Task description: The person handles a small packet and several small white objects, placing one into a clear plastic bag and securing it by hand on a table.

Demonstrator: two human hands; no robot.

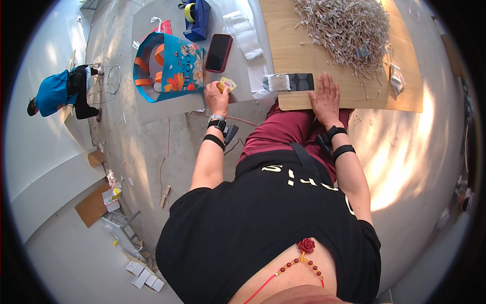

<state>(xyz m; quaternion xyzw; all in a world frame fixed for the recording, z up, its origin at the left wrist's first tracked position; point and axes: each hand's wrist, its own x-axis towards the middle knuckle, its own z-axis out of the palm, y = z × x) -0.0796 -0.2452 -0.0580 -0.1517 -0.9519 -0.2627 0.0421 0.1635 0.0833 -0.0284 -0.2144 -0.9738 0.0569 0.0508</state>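
My left hand (217,101) is at the near edge of the grey table, its fingers closed on a small yellow-and-white card (227,85). My right hand (325,99) lies flat with fingers stretched out on the wooden board (344,96). Left of its fingertips is a dark strip with a hexagon pattern (302,82). A row of white cotton swabs (278,82), apparently in a clear bag, lies at the strip's left end. Past my right hand, a big loose heap of cotton swabs (344,30) covers the far part of the board.
Beyond my left hand are a blue floral bag (185,66), a phone (219,53), a blue tape dispenser (198,23) and clear plastic bags (244,35). A small packet (396,77) sits at the board's right. Far left, a person in blue (53,93) is near a wire frame.
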